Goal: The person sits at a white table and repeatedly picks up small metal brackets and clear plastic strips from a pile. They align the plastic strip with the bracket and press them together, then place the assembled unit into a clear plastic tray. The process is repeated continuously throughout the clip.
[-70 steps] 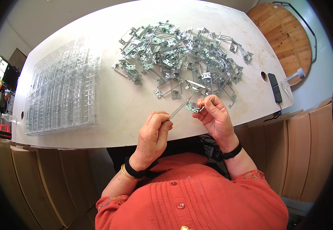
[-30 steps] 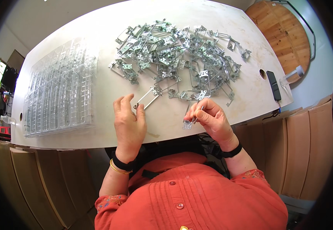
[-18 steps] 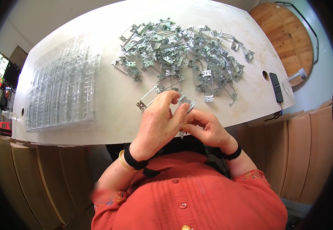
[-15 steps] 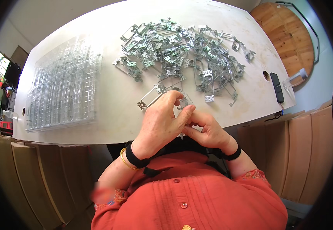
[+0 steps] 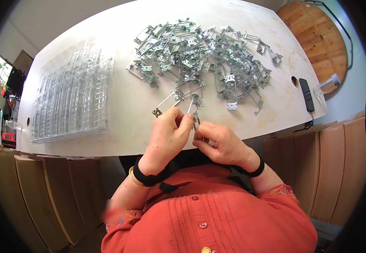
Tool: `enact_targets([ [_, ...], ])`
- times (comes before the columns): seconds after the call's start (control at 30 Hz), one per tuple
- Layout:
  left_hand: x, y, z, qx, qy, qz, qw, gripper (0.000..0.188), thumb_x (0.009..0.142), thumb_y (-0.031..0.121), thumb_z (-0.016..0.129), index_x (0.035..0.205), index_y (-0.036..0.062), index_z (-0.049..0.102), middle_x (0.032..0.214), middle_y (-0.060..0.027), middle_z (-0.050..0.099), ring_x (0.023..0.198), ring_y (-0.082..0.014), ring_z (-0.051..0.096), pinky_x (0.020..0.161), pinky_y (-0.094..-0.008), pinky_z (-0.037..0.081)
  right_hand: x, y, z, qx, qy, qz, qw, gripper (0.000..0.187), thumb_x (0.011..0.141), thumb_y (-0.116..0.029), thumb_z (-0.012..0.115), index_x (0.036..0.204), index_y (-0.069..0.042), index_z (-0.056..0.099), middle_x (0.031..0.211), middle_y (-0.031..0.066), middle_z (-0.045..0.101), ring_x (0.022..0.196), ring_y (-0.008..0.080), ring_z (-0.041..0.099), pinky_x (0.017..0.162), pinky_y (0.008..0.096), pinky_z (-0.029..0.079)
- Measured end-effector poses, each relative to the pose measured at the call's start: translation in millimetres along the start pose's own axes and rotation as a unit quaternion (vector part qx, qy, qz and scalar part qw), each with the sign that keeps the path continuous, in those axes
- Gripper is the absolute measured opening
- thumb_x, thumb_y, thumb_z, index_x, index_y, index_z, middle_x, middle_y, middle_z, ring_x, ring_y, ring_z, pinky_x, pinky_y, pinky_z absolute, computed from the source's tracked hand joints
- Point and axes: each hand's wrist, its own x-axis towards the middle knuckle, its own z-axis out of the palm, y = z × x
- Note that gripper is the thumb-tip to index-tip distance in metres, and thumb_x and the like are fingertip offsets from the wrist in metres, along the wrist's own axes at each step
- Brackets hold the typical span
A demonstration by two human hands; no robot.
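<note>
At the counter's [image 5: 128, 126] six o'clock, left hand [image 5: 171, 133] pinches a metal frame [image 5: 190, 106], right hand [image 5: 222, 142] curled close by, can't tell its grip; metal pile [image 5: 187, 48] at twelve, probably for easy reach.

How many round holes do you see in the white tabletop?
2 in view: a left hole beside the clear trays, and a right hole beside the black device. The metal parts or trays could hide others.

Round wooden board [image 5: 318, 46], brown cardboard [image 5: 331, 168]
</note>
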Motion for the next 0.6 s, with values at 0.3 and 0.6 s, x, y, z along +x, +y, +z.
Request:
enact_targets([
  [0.3, -14, 3, 10, -0.166, 0.041, 0.003, 0.985, 0.025, 0.109, 0.012, 0.060, 0.089, -0.0005, 0.052, 0.069, -0.0066, 0.063, 0.055, -0.0121, 0.066, 0.047, -0.0263, 0.054, 0, -6, 12, -0.138, 0.052, -0.037, 0.988, 0.011, 0.090, 0.001, 0.068, 0.095, -0.004, 0.059, 0.093, 0.0149, 0.061, 0.080, 0.0381, 0.065, 0.069, 0.0454, 0.054],
  [0.6, -18, -12, 26, 0.005, 0.144, 0.156, 0.977, 0.022, 0.103, 0.006, 0.068, 0.088, 0.0002, 0.053, 0.072, -0.0136, 0.055, 0.059, -0.0246, 0.055, 0.057, -0.0394, 0.047, 0, -9, 17, -0.264, 0.087, -0.053, 0.959, 0.012, 0.090, 0.000, 0.069, 0.096, -0.003, 0.059, 0.098, 0.0142, 0.062, 0.086, 0.0356, 0.066, 0.072, 0.0440, 0.055],
])
